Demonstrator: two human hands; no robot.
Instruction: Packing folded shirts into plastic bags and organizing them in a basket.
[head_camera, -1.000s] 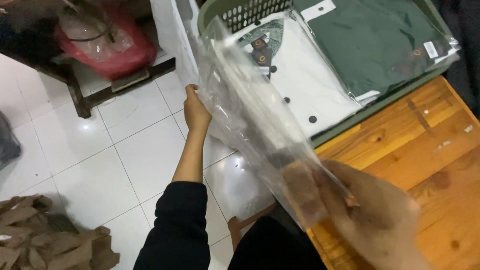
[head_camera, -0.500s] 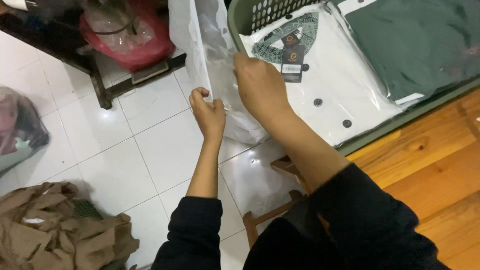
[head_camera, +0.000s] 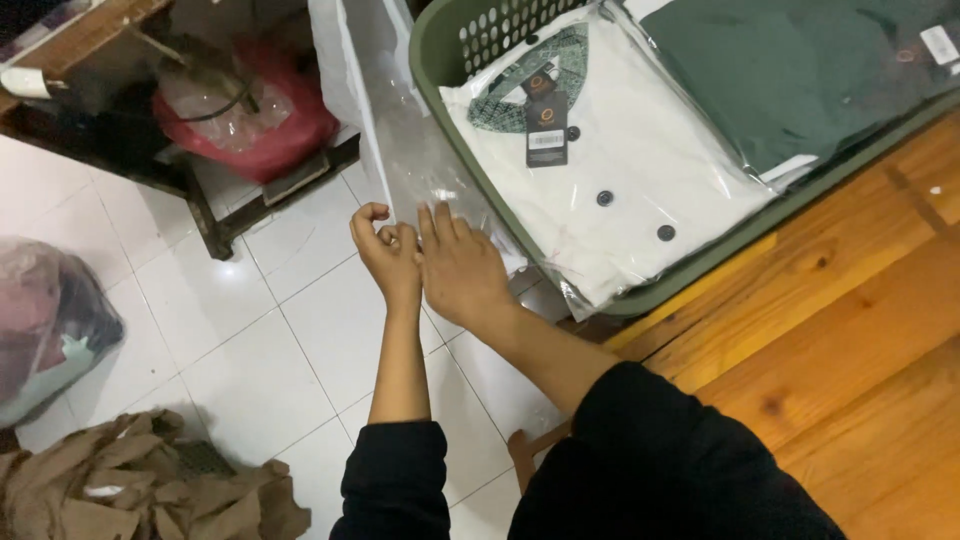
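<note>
The clear plastic bag (head_camera: 400, 150) rises straight up and away from both of your hands, its long axis running from your fingertips toward the top of the view, tilted a little to the left, and its lower edge ends right where your hands meet. Your hands sit side by side over the white tiled floor (head_camera: 270, 340), touching each other, just left of the green basket (head_camera: 440, 50); neither is clearly nearer the bag, since both are at its bottom edge. Your left hand (head_camera: 385, 255) is curled nearly closed, fingers bent into a loose fist, and it seems to pinch the bag's lower corner, though the film is too clear to be sure of the grip. Your right hand (head_camera: 460, 270) is flatter, fingers extended and close together, laid against the plastic rather than wrapped around it. In the basket, a folded white shirt (head_camera: 620, 150) with dark buttons lies in its own wrapper beside a folded green shirt (head_camera: 790, 70), right of your hands and untouched by them.
</note>
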